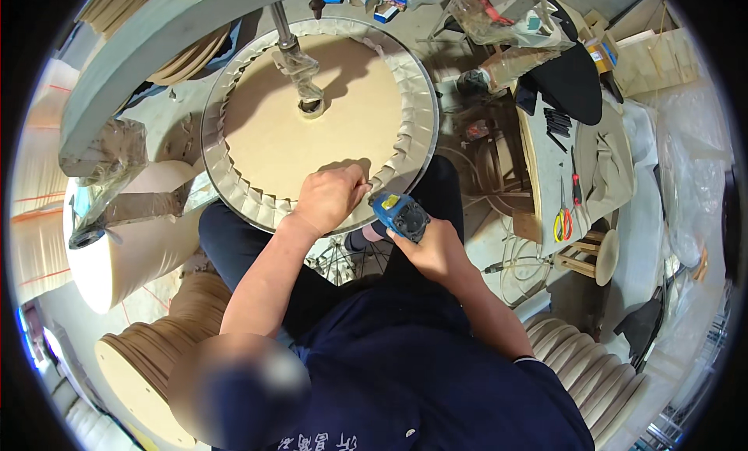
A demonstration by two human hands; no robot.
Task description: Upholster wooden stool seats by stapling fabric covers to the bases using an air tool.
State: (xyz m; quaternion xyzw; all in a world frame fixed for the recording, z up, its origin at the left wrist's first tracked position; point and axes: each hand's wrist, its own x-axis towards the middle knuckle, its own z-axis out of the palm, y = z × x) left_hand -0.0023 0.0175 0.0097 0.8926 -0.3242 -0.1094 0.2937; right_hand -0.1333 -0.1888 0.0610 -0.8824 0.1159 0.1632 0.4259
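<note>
A round tan board point(265, 84) lies in front of me, with a ring of pleated cream fabric point(408, 131) folded in over its edge. A larger round disc point(434, 84) shows its rim beyond the fabric. My left hand point(331, 195) rests on the near edge of the board, its fingers closed on the pleated fabric. My right hand point(433, 250) grips a blue staple gun point(400, 215) with a dark round end and a yellow label. The gun's nose is close to the left fingers, at the fabric's near right edge; whether it touches cannot be seen.
A plastic-wrapped rod point(296, 65) comes down onto the board's centre from a curved grey arm point(140, 57). On the right bench lie yellow-handled scissors point(562, 223), a red screwdriver point(576, 187) and black strips point(557, 125). Stacked discs point(160, 357) stand at lower left.
</note>
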